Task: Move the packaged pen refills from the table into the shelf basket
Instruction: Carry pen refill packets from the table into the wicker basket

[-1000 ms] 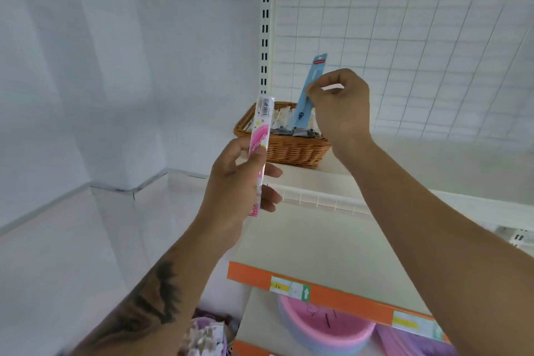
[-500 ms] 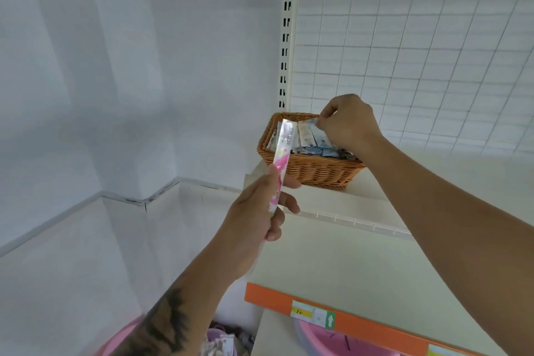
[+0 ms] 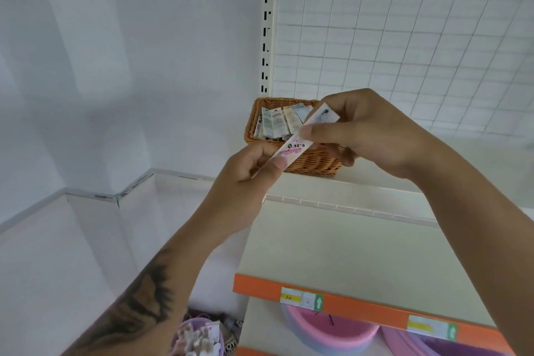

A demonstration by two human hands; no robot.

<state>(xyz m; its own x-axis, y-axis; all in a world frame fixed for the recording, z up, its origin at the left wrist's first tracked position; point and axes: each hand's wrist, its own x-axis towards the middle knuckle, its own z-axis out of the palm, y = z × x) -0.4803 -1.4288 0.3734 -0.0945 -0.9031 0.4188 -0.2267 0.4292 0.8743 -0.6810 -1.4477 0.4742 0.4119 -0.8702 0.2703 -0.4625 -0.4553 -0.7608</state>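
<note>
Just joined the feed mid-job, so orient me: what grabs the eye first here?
Both hands, centre frame, hold one pink-and-white refill pack: the left hand pinches its lower end, the right hand its upper end. Just behind them a wicker basket with several packs inside sits on the white shelf, in front of a wire grid panel.

White wire grid panel (image 3: pixel 404 37) behind, slotted upright (image 3: pixel 267 23) at its left edge. Orange shelf edge (image 3: pixel 361 308) with price labels (image 3: pixel 302 298); pink basin (image 3: pixel 326 332) beneath.
</note>
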